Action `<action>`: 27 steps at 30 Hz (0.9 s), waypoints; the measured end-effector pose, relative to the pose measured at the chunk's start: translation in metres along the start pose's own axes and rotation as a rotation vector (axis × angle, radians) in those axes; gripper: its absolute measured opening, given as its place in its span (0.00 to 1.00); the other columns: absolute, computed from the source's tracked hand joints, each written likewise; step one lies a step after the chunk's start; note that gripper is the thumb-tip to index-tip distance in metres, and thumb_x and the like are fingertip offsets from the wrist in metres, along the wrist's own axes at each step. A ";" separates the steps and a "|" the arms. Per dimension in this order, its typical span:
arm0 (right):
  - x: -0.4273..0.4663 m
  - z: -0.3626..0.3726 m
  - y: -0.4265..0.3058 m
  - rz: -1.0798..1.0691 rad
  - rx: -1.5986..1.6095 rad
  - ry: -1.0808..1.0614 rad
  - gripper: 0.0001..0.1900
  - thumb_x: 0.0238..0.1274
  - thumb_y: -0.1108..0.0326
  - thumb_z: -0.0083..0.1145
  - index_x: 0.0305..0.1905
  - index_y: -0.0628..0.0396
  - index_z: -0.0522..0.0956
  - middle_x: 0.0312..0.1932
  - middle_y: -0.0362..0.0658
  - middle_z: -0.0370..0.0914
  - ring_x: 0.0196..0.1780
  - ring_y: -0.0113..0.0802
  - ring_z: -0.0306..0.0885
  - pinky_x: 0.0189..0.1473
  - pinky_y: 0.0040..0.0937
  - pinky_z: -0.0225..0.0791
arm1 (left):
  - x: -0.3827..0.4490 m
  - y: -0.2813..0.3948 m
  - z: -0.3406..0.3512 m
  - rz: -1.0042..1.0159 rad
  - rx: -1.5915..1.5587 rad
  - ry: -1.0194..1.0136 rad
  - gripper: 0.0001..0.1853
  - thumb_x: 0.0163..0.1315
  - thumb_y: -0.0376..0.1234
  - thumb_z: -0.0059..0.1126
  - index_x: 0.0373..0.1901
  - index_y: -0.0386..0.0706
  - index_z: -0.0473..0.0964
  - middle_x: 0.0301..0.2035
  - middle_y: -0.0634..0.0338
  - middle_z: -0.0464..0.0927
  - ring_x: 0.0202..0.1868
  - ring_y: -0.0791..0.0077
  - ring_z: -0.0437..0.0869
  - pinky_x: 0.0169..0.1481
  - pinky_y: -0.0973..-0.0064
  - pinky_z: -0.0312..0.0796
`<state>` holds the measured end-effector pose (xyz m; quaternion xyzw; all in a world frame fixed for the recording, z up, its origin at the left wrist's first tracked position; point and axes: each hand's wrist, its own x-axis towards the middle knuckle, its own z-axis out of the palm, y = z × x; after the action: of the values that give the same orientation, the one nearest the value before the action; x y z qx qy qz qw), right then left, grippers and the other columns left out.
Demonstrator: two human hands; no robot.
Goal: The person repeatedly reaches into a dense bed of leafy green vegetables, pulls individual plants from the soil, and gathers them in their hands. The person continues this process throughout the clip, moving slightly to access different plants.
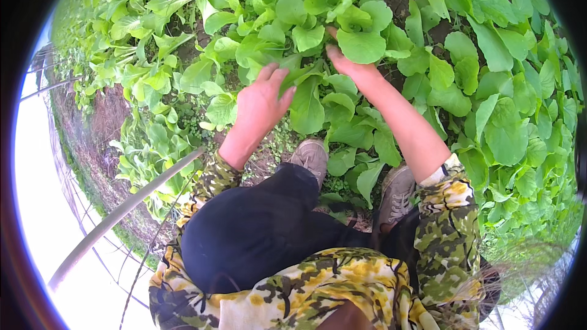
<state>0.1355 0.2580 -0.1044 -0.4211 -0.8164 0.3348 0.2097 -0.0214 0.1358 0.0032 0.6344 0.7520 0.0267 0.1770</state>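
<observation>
I am bent over a dense bed of broad-leaved green vegetable plants (309,105). My left hand (261,101) reaches in from the left, back upward, at the near edge of a leafy clump. Its thumb stands apart from the fingers, whose tips are close to the leaves; nothing shows in its grasp. My right hand (346,62) is pushed into the same clump from the right. A rounded leaf (361,46) covers part of its fingers, so whether it grips a stem is hidden.
My two lace-up shoes, the left (312,158) and the right (397,195), stand among the plants. A slanting pole (124,213) rises at my left, beside a thin twisted line (149,250). Bare soil with dry matter (103,142) borders the bed on the left.
</observation>
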 end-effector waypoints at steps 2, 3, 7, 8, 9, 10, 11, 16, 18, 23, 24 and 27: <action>0.003 -0.005 -0.010 -0.005 -0.138 -0.151 0.17 0.54 0.69 0.52 0.50 0.51 0.77 0.36 0.53 0.79 0.39 0.46 0.78 0.42 0.39 0.70 | -0.005 -0.002 0.000 -0.044 -0.045 -0.026 0.20 0.57 0.40 0.59 0.50 0.45 0.73 0.52 0.52 0.74 0.35 0.61 0.84 0.39 0.68 0.76; 0.003 -0.006 -0.011 -0.009 -0.211 -0.226 0.16 0.53 0.69 0.52 0.48 0.51 0.78 0.34 0.52 0.79 0.37 0.46 0.77 0.40 0.40 0.70 | -0.005 -0.002 -0.001 -0.053 -0.080 -0.037 0.20 0.57 0.40 0.59 0.50 0.44 0.72 0.52 0.52 0.74 0.36 0.59 0.83 0.40 0.66 0.76; 0.000 -0.007 -0.011 0.060 0.058 -0.098 0.11 0.51 0.70 0.54 0.41 0.54 0.78 0.30 0.50 0.77 0.37 0.51 0.75 0.40 0.46 0.68 | -0.008 -0.008 -0.002 -0.057 -0.141 -0.040 0.20 0.57 0.39 0.59 0.49 0.43 0.73 0.52 0.52 0.73 0.36 0.58 0.83 0.40 0.65 0.76; 0.002 -0.009 -0.015 0.090 0.078 -0.113 0.11 0.50 0.72 0.53 0.41 0.55 0.78 0.31 0.51 0.77 0.38 0.51 0.76 0.41 0.45 0.69 | -0.008 -0.009 -0.002 -0.048 -0.121 -0.030 0.19 0.57 0.39 0.60 0.49 0.44 0.73 0.52 0.52 0.74 0.32 0.62 0.84 0.38 0.67 0.76; 0.004 -0.005 -0.015 -0.011 0.033 -0.035 0.10 0.50 0.72 0.54 0.40 0.55 0.78 0.31 0.51 0.77 0.38 0.50 0.76 0.41 0.44 0.69 | -0.006 -0.007 -0.002 -0.028 -0.110 -0.021 0.19 0.57 0.39 0.60 0.49 0.44 0.74 0.52 0.53 0.74 0.29 0.66 0.85 0.37 0.69 0.76; 0.008 0.002 -0.008 -0.107 -0.017 0.044 0.10 0.50 0.72 0.54 0.39 0.55 0.78 0.30 0.51 0.77 0.38 0.50 0.76 0.40 0.44 0.69 | -0.002 -0.004 -0.002 -0.043 -0.102 -0.046 0.18 0.57 0.39 0.60 0.48 0.44 0.74 0.51 0.52 0.74 0.31 0.62 0.84 0.38 0.67 0.76; 0.013 0.009 -0.001 -0.204 -0.068 0.123 0.09 0.50 0.72 0.54 0.39 0.56 0.78 0.29 0.51 0.77 0.38 0.49 0.76 0.40 0.43 0.70 | 0.003 -0.001 -0.004 -0.058 -0.092 -0.072 0.18 0.57 0.40 0.59 0.47 0.44 0.74 0.51 0.51 0.74 0.33 0.58 0.83 0.38 0.65 0.76; 0.022 -0.011 -0.002 -0.057 -0.082 -0.186 0.09 0.58 0.66 0.51 0.37 0.56 0.80 0.25 0.53 0.78 0.29 0.49 0.78 0.34 0.40 0.70 | -0.003 -0.011 -0.003 -0.047 -0.055 -0.082 0.16 0.58 0.42 0.57 0.45 0.45 0.75 0.48 0.50 0.74 0.33 0.54 0.83 0.37 0.63 0.76; 0.014 -0.020 0.028 0.033 -0.004 -0.324 0.09 0.59 0.65 0.52 0.39 0.55 0.80 0.29 0.52 0.79 0.31 0.49 0.78 0.34 0.40 0.70 | -0.003 -0.004 -0.005 -0.070 -0.119 -0.109 0.16 0.59 0.42 0.57 0.45 0.45 0.75 0.46 0.50 0.75 0.33 0.54 0.83 0.36 0.63 0.76; 0.018 -0.005 0.002 0.161 -0.008 -0.566 0.15 0.63 0.59 0.45 0.44 0.57 0.77 0.37 0.52 0.79 0.37 0.46 0.78 0.44 0.41 0.68 | -0.014 0.003 -0.011 0.044 -0.116 -0.148 0.17 0.58 0.43 0.58 0.45 0.45 0.75 0.44 0.51 0.76 0.33 0.55 0.83 0.36 0.64 0.77; 0.020 -0.001 -0.005 0.193 -0.020 -0.603 0.17 0.64 0.58 0.43 0.46 0.58 0.76 0.39 0.52 0.79 0.39 0.45 0.77 0.47 0.41 0.67 | -0.014 0.008 -0.011 0.068 -0.140 -0.158 0.17 0.58 0.43 0.58 0.45 0.45 0.75 0.44 0.51 0.76 0.33 0.55 0.83 0.35 0.64 0.77; 0.021 0.019 -0.013 0.085 0.009 -0.450 0.11 0.58 0.68 0.48 0.45 0.54 0.74 0.38 0.55 0.77 0.40 0.56 0.76 0.39 0.47 0.70 | -0.011 0.016 -0.009 0.096 -0.173 -0.200 0.17 0.57 0.42 0.59 0.45 0.45 0.75 0.44 0.50 0.76 0.33 0.54 0.83 0.36 0.63 0.76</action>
<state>0.1047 0.2631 -0.1074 -0.3692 -0.8226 0.4323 0.0099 -0.0072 0.1299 0.0180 0.6516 0.6942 0.0366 0.3036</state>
